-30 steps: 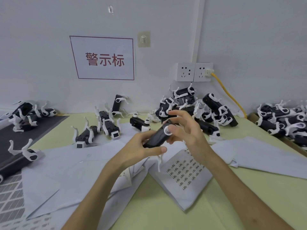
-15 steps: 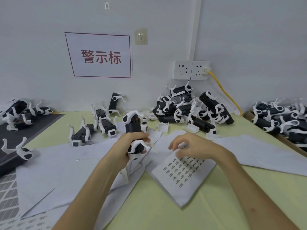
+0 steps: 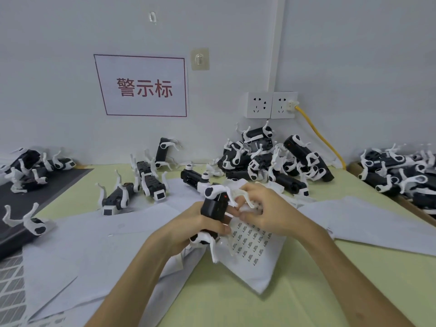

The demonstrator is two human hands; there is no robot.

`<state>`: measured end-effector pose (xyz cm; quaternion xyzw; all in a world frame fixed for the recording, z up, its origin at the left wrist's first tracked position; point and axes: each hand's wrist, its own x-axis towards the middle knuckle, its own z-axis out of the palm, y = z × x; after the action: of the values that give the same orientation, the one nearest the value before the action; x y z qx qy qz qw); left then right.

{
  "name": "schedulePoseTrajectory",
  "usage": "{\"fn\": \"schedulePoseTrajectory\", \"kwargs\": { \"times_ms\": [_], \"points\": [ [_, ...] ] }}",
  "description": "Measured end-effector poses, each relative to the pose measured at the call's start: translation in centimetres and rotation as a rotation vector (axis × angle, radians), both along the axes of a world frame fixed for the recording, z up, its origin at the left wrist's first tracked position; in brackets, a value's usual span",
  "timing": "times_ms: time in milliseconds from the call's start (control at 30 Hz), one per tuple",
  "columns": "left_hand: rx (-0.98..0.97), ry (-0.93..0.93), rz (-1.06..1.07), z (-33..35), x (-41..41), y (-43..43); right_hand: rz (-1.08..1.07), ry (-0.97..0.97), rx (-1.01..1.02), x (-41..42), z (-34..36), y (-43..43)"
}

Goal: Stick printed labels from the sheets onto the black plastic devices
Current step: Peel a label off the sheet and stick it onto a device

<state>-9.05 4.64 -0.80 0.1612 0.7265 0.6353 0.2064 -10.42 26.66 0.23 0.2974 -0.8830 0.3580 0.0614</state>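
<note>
My left hand [image 3: 186, 226] grips a black plastic device [image 3: 213, 207] with white legs and holds it upright over the table. My right hand [image 3: 266, 211] is right beside it, fingers curled, its fingertips meeting at the device's right side and seemingly pinching a small label, too small to make out. Under both hands lies the label sheet [image 3: 256, 244], with rows of small printed labels.
A heap of the same devices [image 3: 271, 159] lies against the wall. More fill a tray at the right [image 3: 401, 171], and others sit on the black mat [image 3: 35, 192] at the left. Three stand mid-table [image 3: 151, 182]. White sheets [image 3: 94, 244] cover the green table. A yellow cable [image 3: 323, 138] hangs from the socket.
My right hand has left the label sheet and come up to the device's side. My left hand still holds the device upright, moved slightly toward the right.
</note>
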Motion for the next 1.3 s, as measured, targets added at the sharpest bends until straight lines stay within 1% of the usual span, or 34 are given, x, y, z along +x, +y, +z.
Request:
{"fn": "schedulePoseTrajectory", "kwargs": {
  "times_ms": [67,100,167,233,333,433,500,733,900,1033,1200,1300],
  "points": [
    [0.012,0.005,0.029,0.06,-0.01,-0.03,-0.059,0.046,-0.003,-0.32,-0.52,-0.08],
    [0.026,0.006,0.052,0.09,-0.02,-0.02,-0.122,0.087,-0.007,-0.39,-0.67,-0.15],
    [0.072,0.007,0.113,0.02,-0.13,0.11,-0.206,0.183,-0.064,-0.52,-0.72,-0.41],
    [0.115,0.011,0.176,-0.03,-0.11,0.38,-0.187,0.231,-0.128,-0.32,-0.60,-0.66],
    [0.136,0.029,0.282,-0.23,-0.26,0.69,-0.107,0.160,-0.146,-0.02,-0.46,-0.72],
    [0.198,0.009,0.336,-0.25,-0.40,0.69,-0.120,0.120,-0.107,0.18,-0.22,-0.64],
    [0.221,0.004,0.330,-0.19,-0.35,0.68,-0.138,0.110,-0.120,0.16,-0.10,-0.56],
    [0.181,0.058,0.269,-0.05,-0.25,0.52,-0.189,0.051,-0.162,0.16,-0.35,-0.89],
    [0.152,0.064,0.245,0.01,0.06,0.75,-0.205,0.010,-0.219,0.14,-0.19,-0.71],
    [0.162,0.045,0.210,0.26,0.33,0.79,-0.217,0.050,-0.232,0.07,-0.38,-0.68],
    [0.171,-0.048,0.153,0.39,0.57,0.48,-0.183,0.136,-0.171,-0.09,-0.68,-0.61],
    [0.189,-0.096,0.166,0.40,0.49,0.49,-0.171,0.168,-0.152,-0.17,-0.69,-0.49]
  ]
}}
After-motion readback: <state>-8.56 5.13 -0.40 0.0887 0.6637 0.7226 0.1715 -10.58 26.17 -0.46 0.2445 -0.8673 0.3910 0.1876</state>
